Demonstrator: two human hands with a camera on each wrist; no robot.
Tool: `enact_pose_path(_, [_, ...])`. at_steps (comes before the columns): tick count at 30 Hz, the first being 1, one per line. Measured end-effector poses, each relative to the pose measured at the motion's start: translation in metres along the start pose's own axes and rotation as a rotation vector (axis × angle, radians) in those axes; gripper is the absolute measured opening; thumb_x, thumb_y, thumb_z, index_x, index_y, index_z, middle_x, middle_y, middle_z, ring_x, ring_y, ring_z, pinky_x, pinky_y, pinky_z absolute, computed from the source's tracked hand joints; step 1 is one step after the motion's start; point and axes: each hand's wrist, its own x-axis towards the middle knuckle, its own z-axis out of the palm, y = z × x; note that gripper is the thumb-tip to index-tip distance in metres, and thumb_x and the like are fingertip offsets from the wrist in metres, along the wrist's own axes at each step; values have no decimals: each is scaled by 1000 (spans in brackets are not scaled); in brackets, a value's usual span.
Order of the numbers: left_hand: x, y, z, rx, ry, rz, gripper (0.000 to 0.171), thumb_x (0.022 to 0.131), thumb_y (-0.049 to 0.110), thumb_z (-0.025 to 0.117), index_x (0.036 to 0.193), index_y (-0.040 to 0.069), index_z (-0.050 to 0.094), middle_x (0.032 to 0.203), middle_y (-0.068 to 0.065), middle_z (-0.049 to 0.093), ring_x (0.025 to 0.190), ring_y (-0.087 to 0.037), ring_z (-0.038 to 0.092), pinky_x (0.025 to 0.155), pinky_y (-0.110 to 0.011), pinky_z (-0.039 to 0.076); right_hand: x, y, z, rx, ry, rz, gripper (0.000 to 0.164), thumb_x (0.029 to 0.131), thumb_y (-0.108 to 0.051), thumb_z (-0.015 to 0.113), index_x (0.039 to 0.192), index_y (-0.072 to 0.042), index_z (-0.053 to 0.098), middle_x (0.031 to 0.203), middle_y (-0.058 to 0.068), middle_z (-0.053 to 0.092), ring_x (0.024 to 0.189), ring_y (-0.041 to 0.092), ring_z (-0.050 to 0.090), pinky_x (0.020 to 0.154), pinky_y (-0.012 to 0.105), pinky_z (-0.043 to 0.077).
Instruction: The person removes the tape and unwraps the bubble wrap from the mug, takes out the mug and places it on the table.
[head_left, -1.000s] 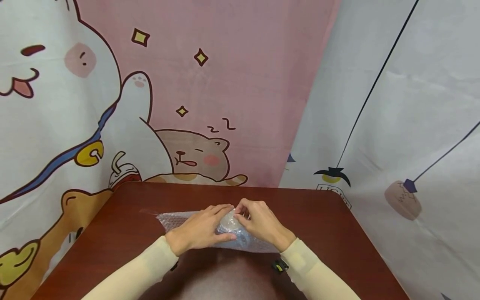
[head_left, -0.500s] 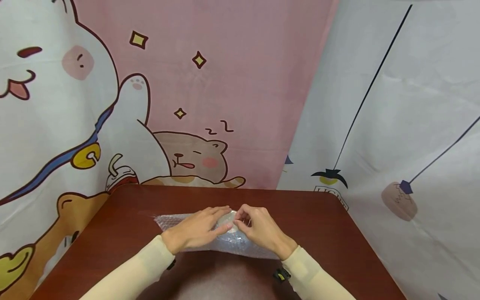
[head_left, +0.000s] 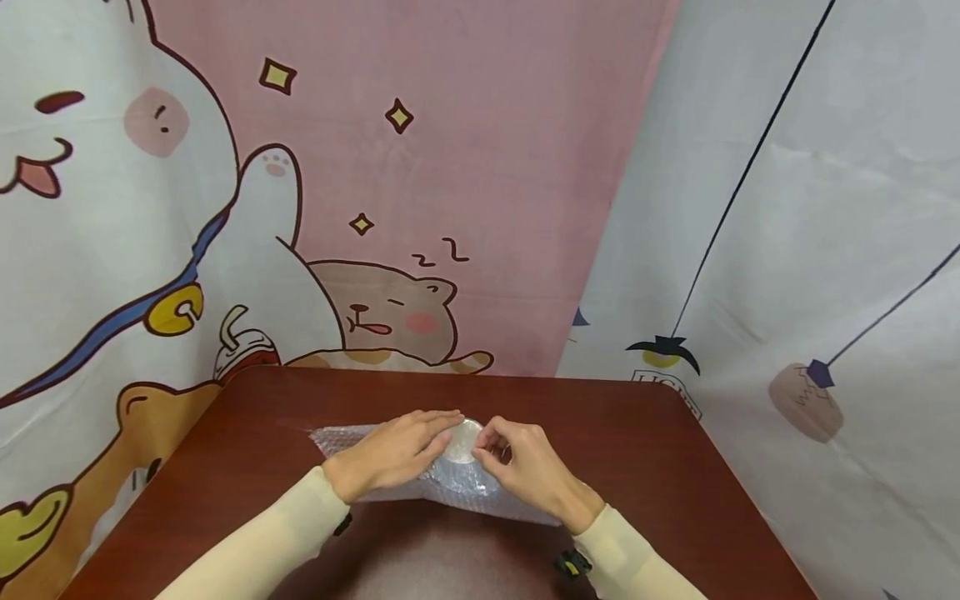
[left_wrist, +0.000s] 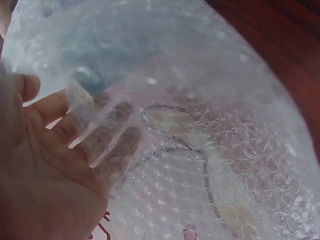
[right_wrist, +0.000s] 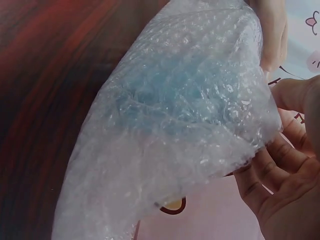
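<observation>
A sheet of clear bubble wrap (head_left: pixel 487 492) surrounds a bluish object (right_wrist: pixel 175 95), whose kind is hidden by the plastic. A pale round end (head_left: pixel 462 442) faces up between the hands in the head view. From the left, my left hand (head_left: pixel 397 452) rests on the wrap, fingers fairly straight beside the round end. Some of its fingers show blurred through the plastic in the left wrist view. On the other side, my right hand (head_left: pixel 529 467) pinches the wrap near the rim of the round end with thumb and forefinger; its other fingers lie along the edge.
The bundle stands on a dark red-brown wooden table (head_left: pixel 637 467). Loose wrap spreads out to the left and right of it. Behind the table hangs a cloth (head_left: pixel 510 208) printed with cartoon animals. A small black device (head_left: pixel 573 564) sits at the right wrist.
My right hand has shifted slightly right and down, away from the left hand. More of the pale round end shows now. The left hand has stayed nearly in place, its thumb closer to its fingers.
</observation>
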Motion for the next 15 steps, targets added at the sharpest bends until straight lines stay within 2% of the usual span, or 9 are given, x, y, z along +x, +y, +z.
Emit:
enact_pose_path(6, [4, -3, 2, 7, 44, 15, 45, 123, 21, 54, 163, 6, 68, 168, -12, 69, 155, -35, 68, 127, -62, 57, -8, -1, 1, 28, 26, -36, 16, 103, -7, 87, 104, -19, 77, 90, -12, 77, 78, -6, 67, 69, 24, 65])
enact_pose_path(8, [5, -3, 2, 13, 57, 9, 44, 121, 19, 57, 161, 7, 69, 166, -11, 70, 148, -32, 73, 122, -59, 61, -10, -2, 2, 38, 28, -50, 16, 103, -7, 88, 104, -19, 77, 90, -11, 77, 79, -6, 67, 69, 23, 65])
enact_pose_path(11, [5, -4, 3, 26, 62, -13, 43, 120, 17, 59, 161, 11, 70, 166, -9, 71, 117, -22, 78, 106, -47, 65, -14, -3, 3, 48, 29, -57, 16, 102, -7, 89, 103, -19, 78, 89, -12, 76, 78, -7, 66, 68, 24, 65])
enact_pose_path(13, [6, -4, 3, 38, 61, -21, 44, 119, 17, 60, 162, 13, 70, 166, -7, 71, 94, -13, 69, 93, -38, 61, -17, -4, 3, 54, 25, -54, 17, 101, -8, 89, 102, -20, 78, 87, -12, 76, 77, -7, 65, 67, 25, 65])
enact_pose_path(15, [6, -4, 4, 38, 65, -19, 44, 119, 16, 60, 162, 14, 71, 166, -7, 71, 81, -9, 57, 86, -33, 56, -19, -5, 3, 65, 20, -51, 17, 101, -9, 90, 101, -22, 78, 87, -13, 76, 76, -8, 65, 67, 26, 65])
